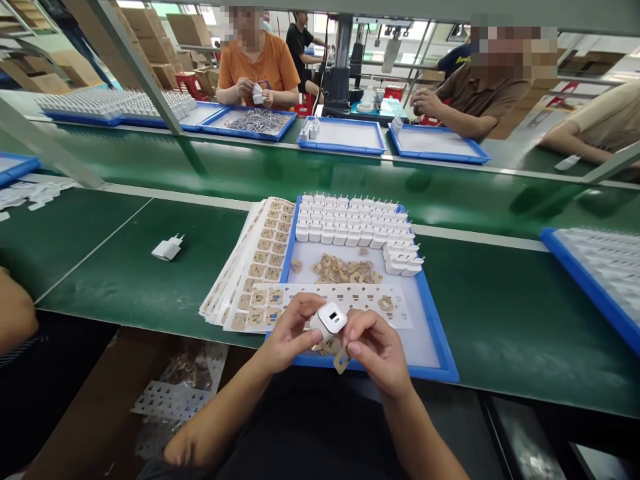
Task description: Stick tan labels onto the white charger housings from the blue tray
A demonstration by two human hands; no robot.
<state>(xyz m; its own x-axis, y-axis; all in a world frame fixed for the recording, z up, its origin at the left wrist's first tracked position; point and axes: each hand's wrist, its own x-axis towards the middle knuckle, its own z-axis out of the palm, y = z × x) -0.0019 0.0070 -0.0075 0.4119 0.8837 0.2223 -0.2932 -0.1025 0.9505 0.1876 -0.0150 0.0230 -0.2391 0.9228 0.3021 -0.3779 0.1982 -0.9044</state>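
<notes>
A white charger [327, 319] with port openings on its top face is held between the fingers and thumb of my left hand [293, 337]. My right hand [379, 347], close beside the charger, pinches a tan sticker piece [342, 361] that hangs below the fingertips. Both hands are over the front edge of a blue-rimmed tray [436, 327]. Rows of white chargers [350, 223] fill the tray's far part, prongs up. A pile of tan pieces [345, 269] lies in its middle. Under my hands a partly peeled sticker sheet [320, 293] crosses the tray.
Stacked sticker sheets [260, 260] lie left of the tray. A single charger [169, 248] rests farther left on the green table [115, 267]. Another blue tray [595, 280] stands at the right. Across the bench, people work beside several trays. A neighbour's arm [15, 313] shows at left.
</notes>
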